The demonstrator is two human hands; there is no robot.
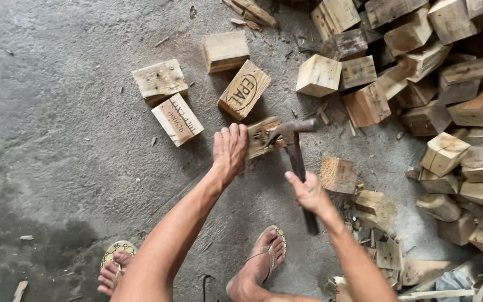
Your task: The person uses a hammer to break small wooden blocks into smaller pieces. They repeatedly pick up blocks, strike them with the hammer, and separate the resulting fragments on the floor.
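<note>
On the floor, centre: block (262,137), lying between my two hands, ahead of my sandalled feet.
Left hand (229,150): fingers curled over the block's near end, closed on it, pinning it to the concrete floor (57,168).
Right hand (308,193): wrapped shut around the hammer (296,151) handle, about midway along; thumb lies along the shaft.
Hammer head: resting against the block's right end, claw side apparently at the wood (I cannot tell whether a nail is caught in it).
Doing it well: I judge the lever works best with the head seated flat, the handle rocked slowly, and my left fingers kept back from the claw.
Risk: a slip could drive the head toward my left knuckles.
Surroundings: stamped blocks (208,95) lie loose beyond; a large pile (448,112) fills the right side; splinters lie near my right foot (261,263).
</note>
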